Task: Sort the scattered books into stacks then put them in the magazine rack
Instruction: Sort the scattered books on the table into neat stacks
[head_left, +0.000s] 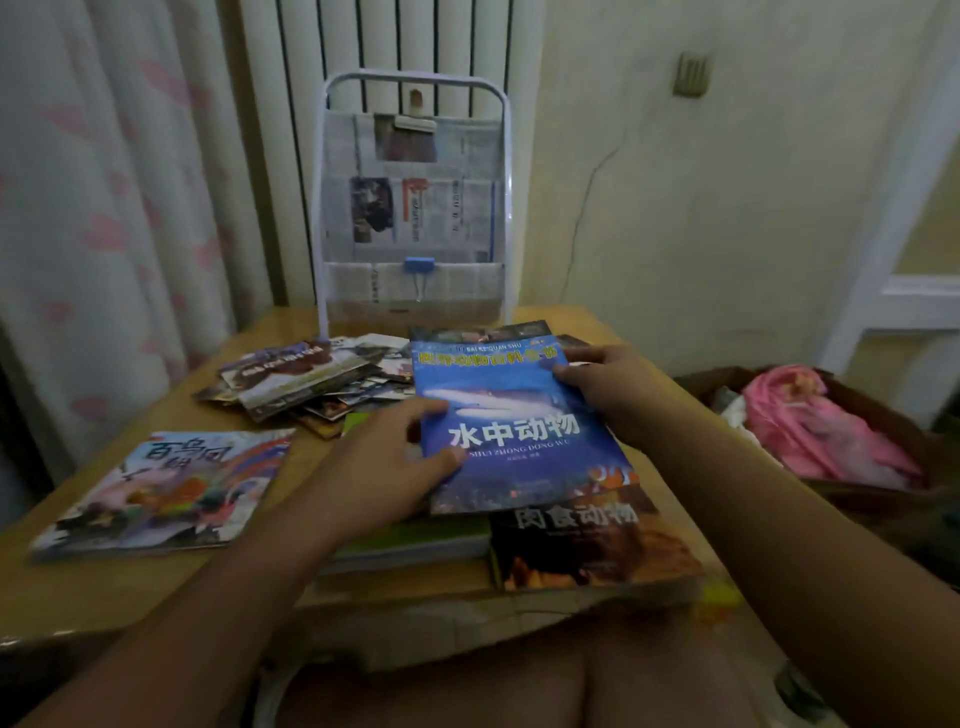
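Sorting step, stacks not finished. Both hands on the blue sea-animals book (511, 421), near centre of the bench (104, 597): left hand (384, 467) pinches its left edge, thumb on the cover; right hand (605, 384) grips the far right edge, fingers curled over it. Book lies on top of an orange-covered book (592, 545) and a green one (415, 535). Loose heap of books (311, 379) far left; bird picture book (166, 488) alone, near left. Magazine rack (413, 197) upright at far edge, newspaper-lined. Next, likely: square the blue book onto its stack, then work the heap.
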